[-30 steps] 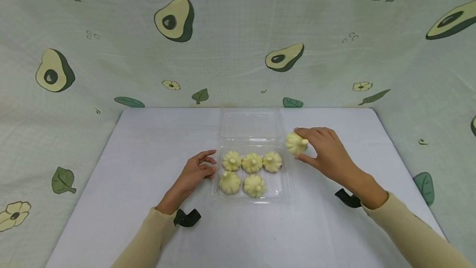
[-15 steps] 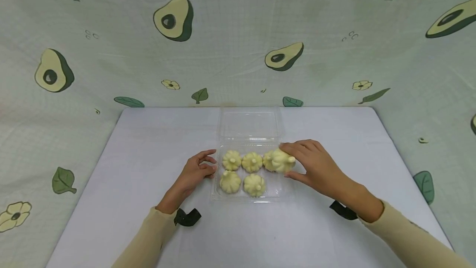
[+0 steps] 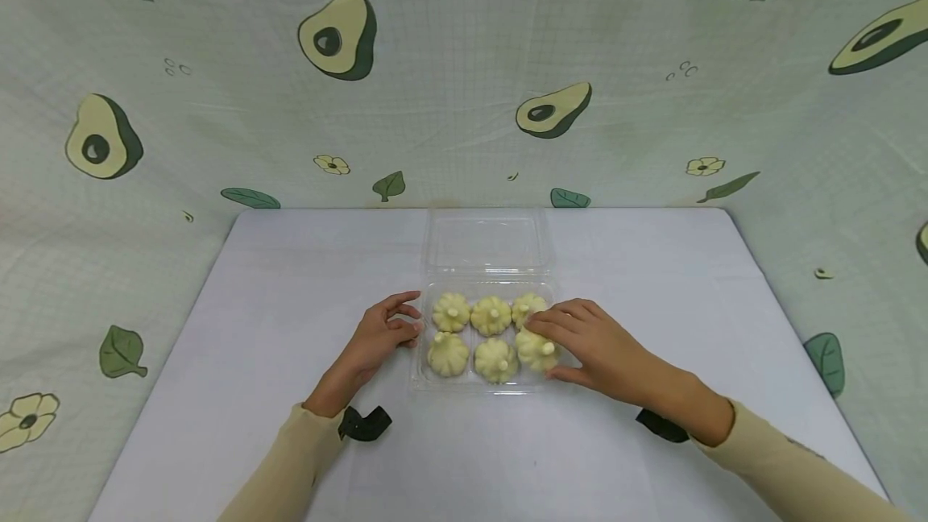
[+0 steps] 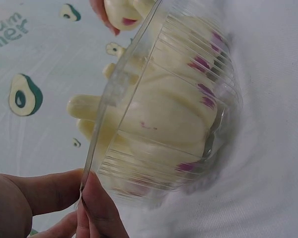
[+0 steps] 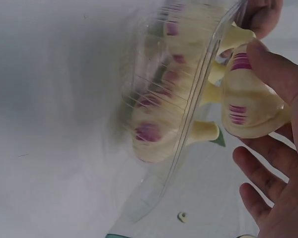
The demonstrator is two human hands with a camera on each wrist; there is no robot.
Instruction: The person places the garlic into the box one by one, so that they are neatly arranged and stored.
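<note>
A clear plastic clamshell container (image 3: 444, 384) lies with its base toward me, holding several pale garlic bulbs (image 3: 491, 316). Three sit in the back row and two in the front row. My right hand (image 3: 605, 353) grips another garlic bulb (image 3: 536, 350) between thumb and fingers, over the front right part of the base. In the right wrist view this held bulb (image 5: 251, 99), with purple streaks, is just above the rim. My left hand (image 3: 380, 329) is at the container's left side. The left wrist view shows its thumb and finger (image 4: 54, 191) pinching the container's rim (image 4: 97, 139).
The container's transparent lid (image 3: 487, 242) lies folded back toward the table's far edge. A white cloth covers the table (image 3: 326, 264). Behind and beside it hangs a pale cloth (image 3: 449, 63) printed with avocados, leaves and flowers.
My right hand has carried its garlic bulb from right of the container, leftward and toward me, to over the front right of the base. My left hand has stayed in place.
</note>
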